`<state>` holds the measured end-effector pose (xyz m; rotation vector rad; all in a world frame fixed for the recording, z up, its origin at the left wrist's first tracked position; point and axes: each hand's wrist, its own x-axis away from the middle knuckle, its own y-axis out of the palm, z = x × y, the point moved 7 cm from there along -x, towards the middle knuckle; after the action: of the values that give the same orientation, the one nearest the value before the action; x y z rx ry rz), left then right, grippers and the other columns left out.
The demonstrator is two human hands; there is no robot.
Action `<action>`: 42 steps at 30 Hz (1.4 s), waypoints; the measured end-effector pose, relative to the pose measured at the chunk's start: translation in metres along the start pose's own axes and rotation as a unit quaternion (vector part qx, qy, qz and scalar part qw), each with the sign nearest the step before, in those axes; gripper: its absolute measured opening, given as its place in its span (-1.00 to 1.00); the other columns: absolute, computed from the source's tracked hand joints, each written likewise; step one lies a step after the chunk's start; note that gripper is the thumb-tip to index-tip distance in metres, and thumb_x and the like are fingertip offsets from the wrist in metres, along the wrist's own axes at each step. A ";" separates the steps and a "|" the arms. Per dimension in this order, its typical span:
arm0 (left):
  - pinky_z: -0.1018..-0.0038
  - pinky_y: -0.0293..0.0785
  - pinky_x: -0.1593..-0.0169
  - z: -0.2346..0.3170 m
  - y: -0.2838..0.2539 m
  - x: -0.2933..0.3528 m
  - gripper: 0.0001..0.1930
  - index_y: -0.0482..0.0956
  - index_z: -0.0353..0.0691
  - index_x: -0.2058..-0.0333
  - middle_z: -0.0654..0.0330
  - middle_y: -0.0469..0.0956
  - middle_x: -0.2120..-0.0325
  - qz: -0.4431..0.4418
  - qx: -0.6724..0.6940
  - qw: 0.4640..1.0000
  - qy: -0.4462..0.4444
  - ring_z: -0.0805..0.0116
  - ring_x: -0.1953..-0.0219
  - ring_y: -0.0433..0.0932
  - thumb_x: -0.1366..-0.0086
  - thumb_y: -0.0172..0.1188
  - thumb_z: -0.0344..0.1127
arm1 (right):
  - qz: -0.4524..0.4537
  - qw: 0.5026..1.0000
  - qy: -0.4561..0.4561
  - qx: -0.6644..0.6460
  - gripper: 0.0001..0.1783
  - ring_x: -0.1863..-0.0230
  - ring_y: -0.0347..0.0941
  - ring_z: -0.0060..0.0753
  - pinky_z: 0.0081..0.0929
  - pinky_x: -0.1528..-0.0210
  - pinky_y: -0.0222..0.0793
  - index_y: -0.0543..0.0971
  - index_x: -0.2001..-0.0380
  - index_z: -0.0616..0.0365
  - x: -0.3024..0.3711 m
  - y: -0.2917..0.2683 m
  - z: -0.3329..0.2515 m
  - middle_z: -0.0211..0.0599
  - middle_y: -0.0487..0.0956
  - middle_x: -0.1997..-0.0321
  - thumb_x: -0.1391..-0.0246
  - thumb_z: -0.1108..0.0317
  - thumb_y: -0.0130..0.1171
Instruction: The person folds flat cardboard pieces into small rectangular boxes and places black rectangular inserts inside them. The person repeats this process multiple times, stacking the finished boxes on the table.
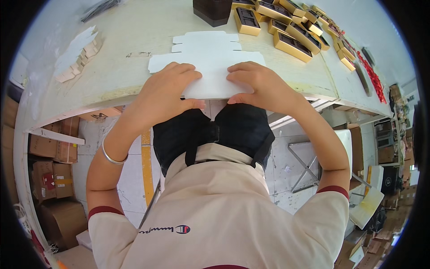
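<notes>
A flat white cardboard box blank (213, 67) with slotted flaps lies at the table's near edge, right in front of me. My left hand (172, 85) grips its left part, fingertips on the top face and thumb down by the near edge. On the other side my right hand (262, 85) mirrors it, fingers curled onto the panel and thumb at the edge. The flaps on the far side spread out beyond my fingers. The blank's underside is hidden.
Several gold boxes with dark inserts (293, 45) are heaped at the far right, beside a dark brown stack (212, 12). Folded white card pieces (78, 56) lie at left. Red decorations (371, 76) line the right side. Cardboard cartons (53, 179) sit under the table.
</notes>
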<state>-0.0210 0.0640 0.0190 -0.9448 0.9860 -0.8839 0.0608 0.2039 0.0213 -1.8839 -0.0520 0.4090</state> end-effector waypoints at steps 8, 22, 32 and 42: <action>0.34 0.38 -0.04 0.003 -0.008 -0.013 -0.49 0.54 -0.29 0.16 0.08 0.49 0.08 -0.037 -0.001 0.999 -0.012 0.11 0.03 0.43 0.02 0.37 -0.06 | -0.083 0.995 0.040 -0.039 -0.64 0.08 0.46 -0.05 -0.36 0.02 0.39 0.57 0.21 0.32 -0.016 -0.010 0.003 -0.08 0.55 0.09 0.05 0.29 0.30; 0.36 0.40 0.22 -0.022 0.004 -0.035 -0.81 0.54 -0.22 0.32 0.16 0.51 0.35 0.119 0.033 0.991 -0.057 0.21 0.28 0.45 -0.13 0.24 -0.27 | 0.094 0.979 0.124 -0.131 -0.90 0.55 0.26 -0.43 -0.49 0.42 0.24 0.41 0.28 0.18 -0.034 0.006 0.036 -0.23 0.39 0.61 -0.15 0.43 0.07; 0.35 0.43 0.20 -0.004 -0.001 -0.023 -0.84 0.56 -0.33 0.34 0.15 0.47 0.37 0.127 -0.020 0.985 0.117 0.17 0.30 0.45 -0.13 0.21 -0.36 | -0.117 0.905 0.283 -0.294 -0.82 0.48 0.31 -0.49 -0.54 0.40 0.26 0.51 0.23 0.14 -0.050 0.016 0.063 -0.39 0.39 0.55 -0.14 0.31 0.15; 0.32 0.39 0.28 -0.025 0.005 -0.045 -0.87 0.58 -0.28 0.40 0.12 0.47 0.48 0.072 0.034 0.995 0.063 0.13 0.38 0.46 -0.18 0.14 -0.35 | 0.070 0.994 -0.063 0.052 -0.89 0.29 0.38 -0.04 -0.28 0.23 0.33 0.54 0.38 0.24 -0.036 0.006 0.014 -0.17 0.46 0.39 0.03 0.46 0.18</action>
<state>-0.0571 0.1009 0.0199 -0.7578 1.1110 -0.8572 0.0212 0.2063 0.0207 -1.7629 0.0162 0.6152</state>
